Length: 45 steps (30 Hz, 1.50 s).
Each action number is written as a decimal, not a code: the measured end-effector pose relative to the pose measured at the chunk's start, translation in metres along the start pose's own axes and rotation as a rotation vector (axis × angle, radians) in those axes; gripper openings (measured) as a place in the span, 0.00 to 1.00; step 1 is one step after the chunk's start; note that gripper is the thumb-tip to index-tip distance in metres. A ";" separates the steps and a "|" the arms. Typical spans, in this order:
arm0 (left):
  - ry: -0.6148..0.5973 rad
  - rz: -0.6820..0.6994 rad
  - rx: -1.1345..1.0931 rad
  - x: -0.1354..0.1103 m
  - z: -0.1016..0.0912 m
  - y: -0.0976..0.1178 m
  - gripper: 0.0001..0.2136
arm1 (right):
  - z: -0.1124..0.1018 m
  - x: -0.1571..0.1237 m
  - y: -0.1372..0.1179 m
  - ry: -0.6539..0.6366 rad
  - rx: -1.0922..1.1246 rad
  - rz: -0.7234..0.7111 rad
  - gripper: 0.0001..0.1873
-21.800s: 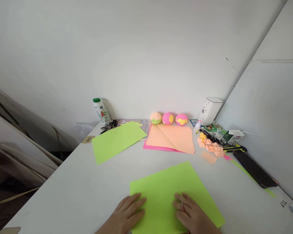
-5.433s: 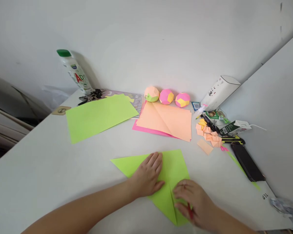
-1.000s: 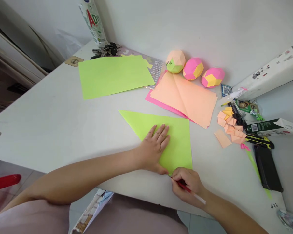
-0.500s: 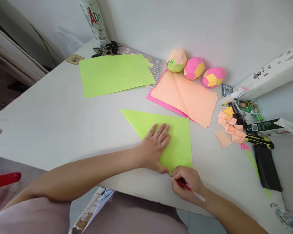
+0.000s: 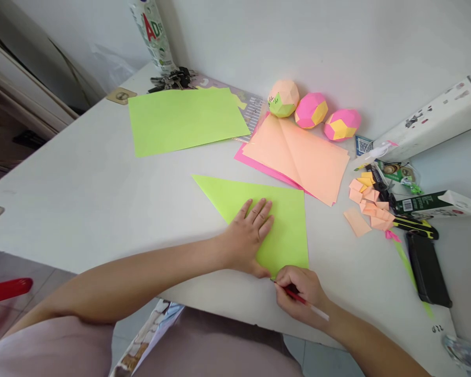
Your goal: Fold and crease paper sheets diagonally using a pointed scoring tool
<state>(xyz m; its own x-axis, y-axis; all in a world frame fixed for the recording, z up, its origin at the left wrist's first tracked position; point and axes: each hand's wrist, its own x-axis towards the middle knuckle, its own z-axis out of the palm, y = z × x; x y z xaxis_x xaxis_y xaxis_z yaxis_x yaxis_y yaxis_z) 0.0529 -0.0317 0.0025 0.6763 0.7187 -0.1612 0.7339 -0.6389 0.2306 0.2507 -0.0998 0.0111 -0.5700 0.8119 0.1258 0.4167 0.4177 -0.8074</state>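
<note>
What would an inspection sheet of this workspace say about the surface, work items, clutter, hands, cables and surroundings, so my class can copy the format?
Surface: flat white tabletop, with coloured papers spread on it.
Work items: light-green pointed paper sheet, partly covered by the left hand; slim red-and-white pen-like tool.
Clutter: small peach folded paper pieces, dark bunch of keys, black-and-yellow tool, black flat rectangular case.
Hands: left hand spread flat on the sheet; right hand gripping the pen-like tool, tip at the sheet's near corner.
Cables: nothing clearly seen.
Surroundings: plain white wall behind; red rounded part at the picture's lower left.
</note>
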 end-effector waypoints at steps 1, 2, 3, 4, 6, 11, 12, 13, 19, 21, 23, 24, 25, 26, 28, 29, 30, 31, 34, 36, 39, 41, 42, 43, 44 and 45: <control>-0.001 0.000 0.002 0.000 0.000 0.000 0.58 | 0.000 0.000 -0.001 0.002 0.004 0.002 0.08; -0.004 -0.001 0.003 0.000 0.000 0.000 0.58 | 0.000 0.000 -0.001 -0.001 0.011 0.010 0.08; -0.006 -0.003 0.004 0.000 0.000 0.000 0.58 | 0.000 0.000 -0.001 -0.006 0.032 0.022 0.09; -0.006 -0.004 0.004 0.000 0.000 0.000 0.58 | 0.000 0.001 -0.001 -0.010 0.069 0.042 0.09; -0.001 -0.002 0.004 0.000 0.000 0.000 0.58 | -0.003 0.002 0.003 0.027 0.175 0.096 0.08; 0.063 0.052 0.019 -0.004 0.005 -0.004 0.53 | -0.037 0.008 0.036 0.464 0.040 0.038 0.02; 0.084 0.067 0.023 -0.005 0.006 -0.005 0.50 | -0.050 0.009 0.045 0.528 -0.114 0.008 0.02; 0.097 0.080 0.021 -0.006 0.006 -0.006 0.45 | -0.063 0.008 0.055 0.590 -0.260 0.011 0.04; 0.062 0.154 0.024 -0.012 0.003 -0.009 0.37 | -0.121 -0.001 0.092 0.642 -0.819 0.317 0.12; 0.028 0.163 0.012 -0.016 -0.002 -0.009 0.37 | -0.124 -0.002 0.094 0.606 -0.842 0.330 0.13; -0.039 0.160 -0.004 -0.021 -0.009 -0.007 0.38 | -0.121 -0.003 0.094 0.597 -0.860 0.349 0.15; -0.076 0.159 -0.014 -0.023 -0.012 -0.006 0.39 | -0.119 -0.004 0.094 0.599 -0.868 0.359 0.15; -0.111 0.155 -0.025 -0.026 -0.016 -0.004 0.40 | -0.118 -0.005 0.093 0.603 -0.874 0.364 0.15; -0.140 0.152 -0.036 -0.029 -0.020 -0.002 0.41 | -0.117 -0.006 0.093 0.607 -0.880 0.364 0.14; -0.181 0.147 -0.049 -0.035 -0.024 0.002 0.42 | -0.117 -0.009 0.091 0.614 -0.888 0.351 0.11; -0.191 0.143 -0.043 -0.039 -0.025 0.004 0.42 | -0.118 -0.010 0.091 0.619 -0.890 0.338 0.09; -0.193 0.136 -0.025 -0.042 -0.024 0.006 0.43 | -0.119 -0.011 0.090 0.626 -0.891 0.321 0.09; -0.184 0.127 0.001 -0.044 -0.024 0.008 0.44 | -0.120 -0.011 0.089 0.640 -0.889 0.298 0.09; -0.133 0.119 0.054 -0.046 -0.020 0.012 0.41 | -0.113 -0.006 0.083 0.696 -0.858 0.184 0.12; -0.076 0.122 0.052 -0.041 -0.019 0.014 0.31 | -0.098 0.002 0.075 0.700 -0.818 0.079 0.13; 0.049 0.071 0.090 -0.026 -0.021 0.018 0.12 | -0.063 0.015 0.058 0.605 -0.740 -0.104 0.13; 0.114 0.069 0.139 -0.014 -0.022 0.019 0.08 | -0.040 0.023 0.047 0.450 -0.668 -0.250 0.15; 0.132 0.087 0.158 -0.009 -0.022 0.019 0.08 | -0.030 0.026 0.043 0.406 -0.681 -0.284 0.15; 0.141 0.102 0.170 -0.005 -0.022 0.019 0.08 | -0.023 0.028 0.040 0.387 -0.698 -0.297 0.16; 0.143 0.118 0.179 -0.002 -0.021 0.019 0.08 | -0.019 0.031 0.038 0.382 -0.714 -0.292 0.16; 0.139 0.130 0.185 0.001 -0.021 0.019 0.08 | -0.016 0.033 0.037 0.388 -0.728 -0.279 0.16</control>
<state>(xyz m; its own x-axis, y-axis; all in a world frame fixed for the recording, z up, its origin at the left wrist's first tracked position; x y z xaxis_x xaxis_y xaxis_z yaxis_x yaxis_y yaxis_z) 0.0656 -0.0375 0.0265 0.7603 0.6496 -0.0053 0.6487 -0.7588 0.0590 0.2591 -0.0510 -0.0053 -0.4923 0.6672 0.5590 0.7226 0.6713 -0.1649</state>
